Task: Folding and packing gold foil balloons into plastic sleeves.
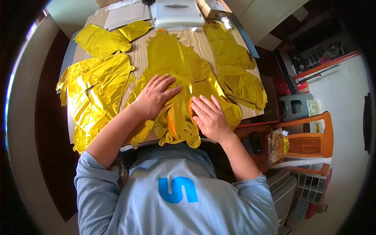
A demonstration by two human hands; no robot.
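A flat, uninflated gold foil balloon point(166, 55) lies in the middle of the wooden table, its lower end reaching the near edge. On its left part rests my left hand point(153, 98), palm down with the fingers stretched out and a ring on one finger. My right hand point(211, 117) is also laid flat, pressing on the foil to the right of the centre fold. Both hands touch the foil and grasp nothing. Orange reflections show in the foil around them. Whether the middle foil is one piece or several overlapping ones, I cannot tell.
Crumpled gold foil balloons point(98, 94) cover the table's left side, and another flat one point(235, 58) its right. At the far edge are a stack of transparent plastic sleeves point(176, 15) and a cardboard box point(213, 9). A wooden chair point(328, 137) stands at the right.
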